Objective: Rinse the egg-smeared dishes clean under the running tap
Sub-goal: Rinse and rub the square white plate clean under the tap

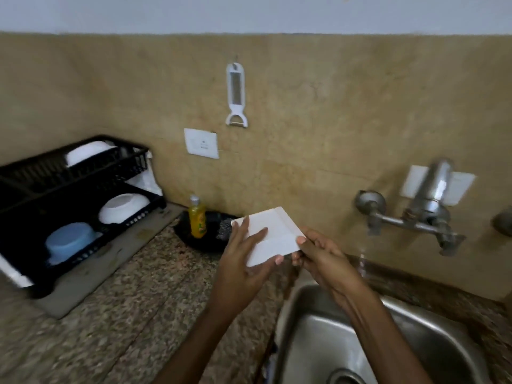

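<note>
A white square plate (pixel 277 230) is held up above the counter's edge, left of the sink (pixel 327 328). My left hand (pixel 246 261) supports it from the left, fingers spread over its face and thumb under its lower edge. My right hand (pixel 318 256) pinches the plate's right corner. Water runs in a thin stream (pixel 362 261) from the wall tap (pixel 415 217) into the steel sink, to the right of the plate and not touching it.
A black dish rack (pixel 36 195) on the left holds two white bowls (pixel 123 207) and a blue bowl (pixel 69 241). A yellow soap bottle (pixel 197 217) stands in a black dish (pixel 205 241) by the wall. A white peeler (pixel 236 95) hangs above a socket (pixel 201 143).
</note>
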